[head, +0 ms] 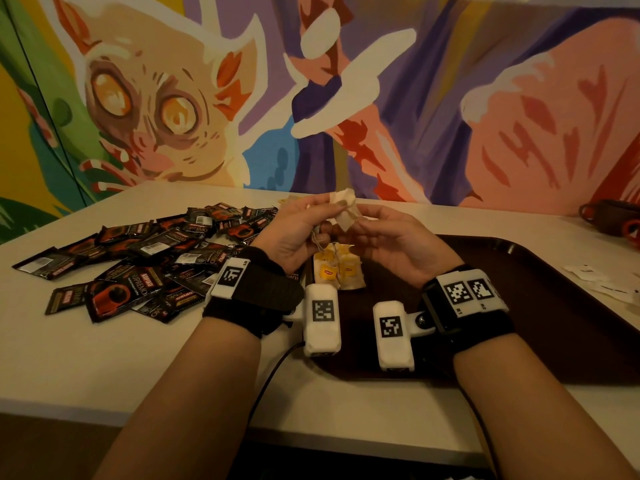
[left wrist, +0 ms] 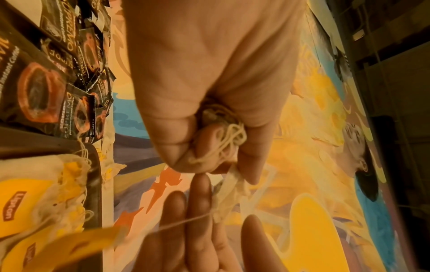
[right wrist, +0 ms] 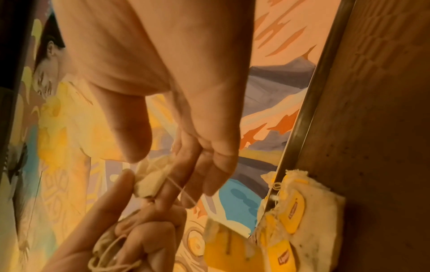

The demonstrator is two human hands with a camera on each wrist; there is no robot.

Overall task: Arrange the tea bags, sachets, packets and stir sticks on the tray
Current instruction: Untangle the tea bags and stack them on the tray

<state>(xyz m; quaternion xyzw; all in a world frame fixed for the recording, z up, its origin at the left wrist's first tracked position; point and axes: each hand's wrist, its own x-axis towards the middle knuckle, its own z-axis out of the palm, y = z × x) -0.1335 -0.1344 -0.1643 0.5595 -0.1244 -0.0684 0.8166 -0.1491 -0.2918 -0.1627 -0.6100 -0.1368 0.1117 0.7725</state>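
- Tea bag (head: 344, 207), soft crumpled paper, held above the tray's far edge; left hand (head: 294, 233) grips it with bunched string, right hand (head: 394, 242) pinches it.
- Dark pebbled tray (head: 540, 306) holds yellow-tagged tea bags (head: 337, 270).
- Glossy black sachets (head: 145, 258) litter the pale table (head: 104, 362) below a mural (head: 346, 91).

Bare forearms, no sleeves; each wrist carries a black fabric strap (head: 254, 292) with white blocky housings (head: 322, 318) bearing black-and-white square code markers (head: 465, 292), a silver screw at the right bracket (head: 421, 319), a thin black cable (head: 273, 372) trailing toward 6 o'clock.
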